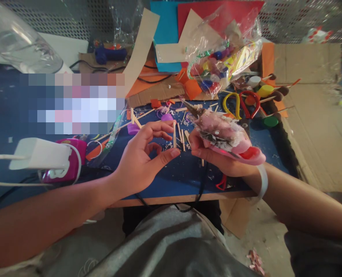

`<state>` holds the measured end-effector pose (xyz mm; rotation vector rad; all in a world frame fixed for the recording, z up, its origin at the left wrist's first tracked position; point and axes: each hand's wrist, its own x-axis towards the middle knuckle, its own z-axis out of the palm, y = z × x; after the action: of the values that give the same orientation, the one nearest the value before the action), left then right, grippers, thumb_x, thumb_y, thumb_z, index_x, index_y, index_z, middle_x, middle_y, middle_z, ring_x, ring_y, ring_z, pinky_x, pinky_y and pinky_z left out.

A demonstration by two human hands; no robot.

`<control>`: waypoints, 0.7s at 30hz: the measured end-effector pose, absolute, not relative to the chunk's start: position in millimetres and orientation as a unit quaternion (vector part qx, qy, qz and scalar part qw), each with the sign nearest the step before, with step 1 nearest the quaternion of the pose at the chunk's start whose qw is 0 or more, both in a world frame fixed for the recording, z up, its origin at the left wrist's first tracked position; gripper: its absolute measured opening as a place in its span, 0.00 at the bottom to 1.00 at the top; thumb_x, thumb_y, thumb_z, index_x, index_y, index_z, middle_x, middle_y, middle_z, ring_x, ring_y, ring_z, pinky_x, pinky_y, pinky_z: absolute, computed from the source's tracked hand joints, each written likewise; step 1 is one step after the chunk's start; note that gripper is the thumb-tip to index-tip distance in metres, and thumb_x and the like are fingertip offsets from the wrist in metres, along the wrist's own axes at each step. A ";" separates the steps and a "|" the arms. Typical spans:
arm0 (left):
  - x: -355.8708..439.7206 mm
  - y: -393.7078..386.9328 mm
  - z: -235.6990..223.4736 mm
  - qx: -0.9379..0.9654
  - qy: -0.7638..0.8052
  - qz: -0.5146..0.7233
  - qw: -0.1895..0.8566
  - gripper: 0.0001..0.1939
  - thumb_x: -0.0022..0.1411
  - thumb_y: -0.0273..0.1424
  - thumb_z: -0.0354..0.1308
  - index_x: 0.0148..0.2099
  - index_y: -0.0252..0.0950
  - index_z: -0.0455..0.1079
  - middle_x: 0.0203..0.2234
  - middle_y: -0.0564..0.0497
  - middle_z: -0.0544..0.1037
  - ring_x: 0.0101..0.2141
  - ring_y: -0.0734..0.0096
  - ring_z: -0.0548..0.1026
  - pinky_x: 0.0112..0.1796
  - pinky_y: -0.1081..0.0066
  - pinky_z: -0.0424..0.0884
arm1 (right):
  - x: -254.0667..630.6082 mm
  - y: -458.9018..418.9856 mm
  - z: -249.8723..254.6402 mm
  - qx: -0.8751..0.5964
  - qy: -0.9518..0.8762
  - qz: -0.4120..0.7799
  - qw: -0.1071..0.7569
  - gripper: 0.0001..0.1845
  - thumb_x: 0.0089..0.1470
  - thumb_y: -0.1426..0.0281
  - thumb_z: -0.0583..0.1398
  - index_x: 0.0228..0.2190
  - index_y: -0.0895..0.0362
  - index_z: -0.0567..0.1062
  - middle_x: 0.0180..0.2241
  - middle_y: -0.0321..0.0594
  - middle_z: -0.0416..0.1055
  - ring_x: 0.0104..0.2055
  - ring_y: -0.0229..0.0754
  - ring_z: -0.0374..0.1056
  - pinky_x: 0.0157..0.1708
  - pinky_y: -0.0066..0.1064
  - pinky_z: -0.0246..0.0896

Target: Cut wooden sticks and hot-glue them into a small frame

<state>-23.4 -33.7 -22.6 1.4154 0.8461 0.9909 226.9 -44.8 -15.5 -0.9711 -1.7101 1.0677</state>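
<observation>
My left hand (pixel 139 157) is closed in a pinch, thumb below and fingertips above, on a short wooden stick (pixel 174 135) held upright. My right hand (pixel 217 157) is wrapped round a pink hot glue gun (pixel 228 134) smeared with clumps of dried glue. The metal nozzle points up and to the left, away from the stick. Between the two hands, several cut pieces of wooden stick (pixel 183 139) show over the blue tabletop (pixel 162 181). Whether my right fingertips also touch one of them I cannot tell.
Red-and-yellow handled scissors (pixel 231 105) lie behind the glue gun. At the back sits a clear plastic bag (pixel 223 57) of coloured bits. A white charger (pixel 39 154) in a pink socket block (pixel 65 169) stands left. Cardboard (pixel 312 127) covers the right side. A black cable (pixel 201 186) crosses the front edge.
</observation>
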 end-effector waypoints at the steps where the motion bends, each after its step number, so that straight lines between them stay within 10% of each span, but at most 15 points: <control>1: -23.6 -33.6 -22.7 0.604 0.361 0.422 0.572 0.22 0.61 0.36 0.81 0.53 0.44 0.77 0.62 0.48 0.81 0.50 0.65 0.79 0.40 0.69 0.74 | 227.3 -44.6 -14.5 -0.391 -0.691 0.426 0.434 0.19 0.56 0.67 0.76 0.28 0.51 0.71 0.31 0.34 0.74 0.33 0.41 0.71 0.40 0.38 0.80; 21: -23.6 -33.0 -25.0 0.610 0.351 0.434 0.562 0.20 0.64 0.35 0.80 0.53 0.44 0.77 0.64 0.49 0.79 0.49 0.69 0.79 0.40 0.71 0.75 | 225.6 -43.1 -10.8 -0.373 -0.694 0.426 0.445 0.19 0.58 0.66 0.77 0.27 0.50 0.72 0.32 0.35 0.76 0.34 0.41 0.74 0.42 0.37 0.83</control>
<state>-23.6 -33.0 -25.0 1.4368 0.8269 1.0223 225.6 -43.1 -10.8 -0.9253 -1.7194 1.0566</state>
